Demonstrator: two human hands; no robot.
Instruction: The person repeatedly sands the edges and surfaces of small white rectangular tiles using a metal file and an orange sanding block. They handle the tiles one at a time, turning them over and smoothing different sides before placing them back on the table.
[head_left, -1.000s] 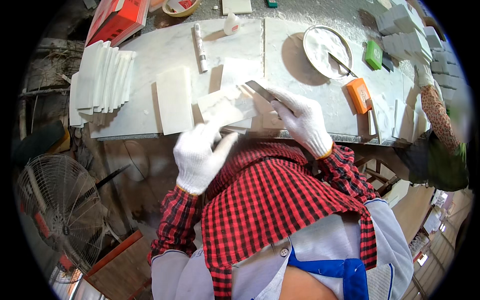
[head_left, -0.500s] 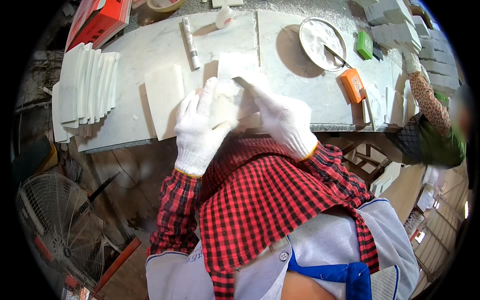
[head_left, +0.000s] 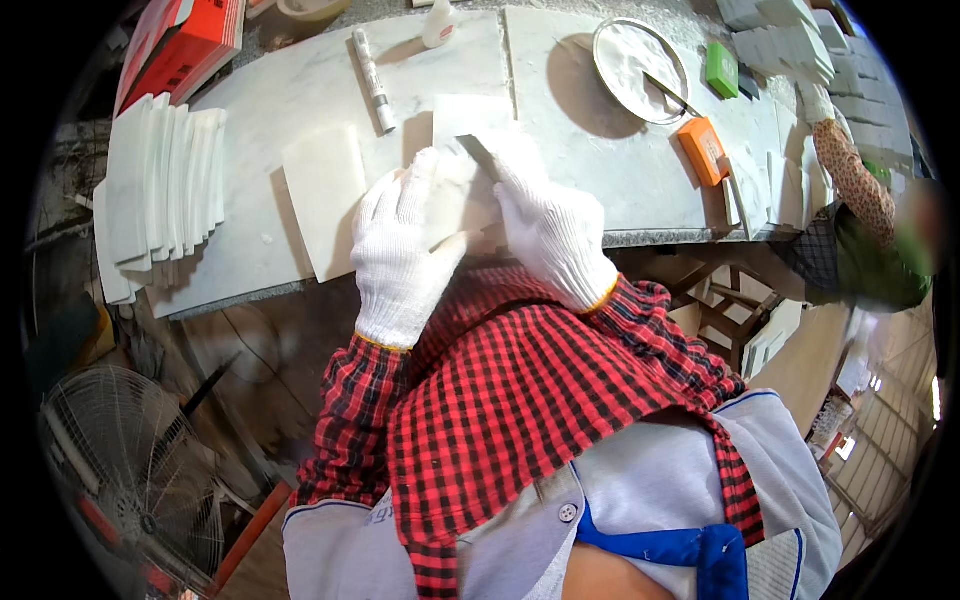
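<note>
Both my hands wear white knitted gloves. My left hand [head_left: 398, 240] is closed around the left side of a white marble-like tile [head_left: 462, 205] near the table's front edge. Between the thumb and fingers of my right hand [head_left: 552, 220] is a thin grey scraper blade [head_left: 478, 157], held slanting over the tile's far right part. The right palm hides the blade's other end. Just beyond lies another pale tile [head_left: 470, 112], partly covered by my hands. To the left of my left hand, a larger white tile [head_left: 325, 200] lies on the table.
Stacked white tiles [head_left: 160, 190] stand at left, by a red box [head_left: 180, 45]. A marker-like tube [head_left: 373, 80] and small bottle [head_left: 440, 25] lie beyond. At right are a round dish [head_left: 620, 60] of white material, an orange box [head_left: 703, 150] and a co-worker's arm [head_left: 850, 170].
The loose white material on the held tile has thinned, leaving its surface smoother. My right hand and the blade have shifted slightly left. The whole view has tilted a little.
</note>
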